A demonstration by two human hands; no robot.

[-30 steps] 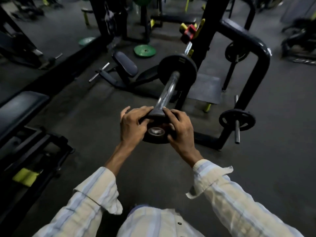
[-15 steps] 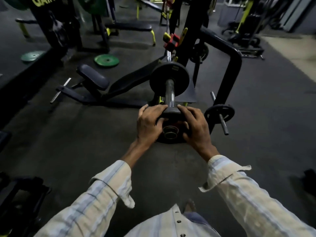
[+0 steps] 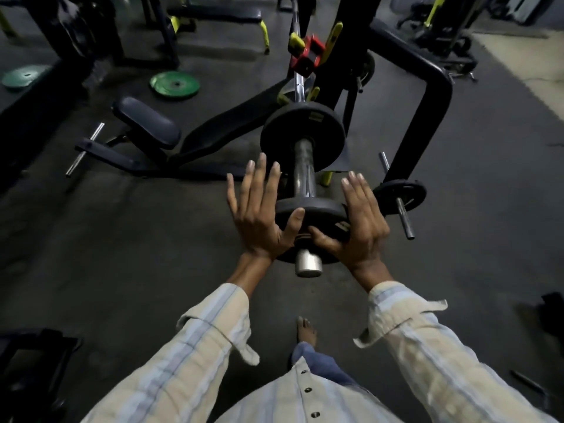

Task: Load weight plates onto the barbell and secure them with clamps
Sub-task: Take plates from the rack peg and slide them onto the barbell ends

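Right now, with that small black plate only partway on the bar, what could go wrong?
1. The small plate sits near the bar's end, far from the bigger plate, and no clamp shows on this end, so it could slide off.
2. The bare foot seems to be roughly below; a falling plate might hit it.
3. The left hand and right hand press with straight fingers and thumbs on the plate's face, so pushing it home might pinch them.

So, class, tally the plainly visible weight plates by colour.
Black: 3 (large plate and small plate on the barbell, peg plate)
Green: 2 (near plate, far-left plate)
Total: 5
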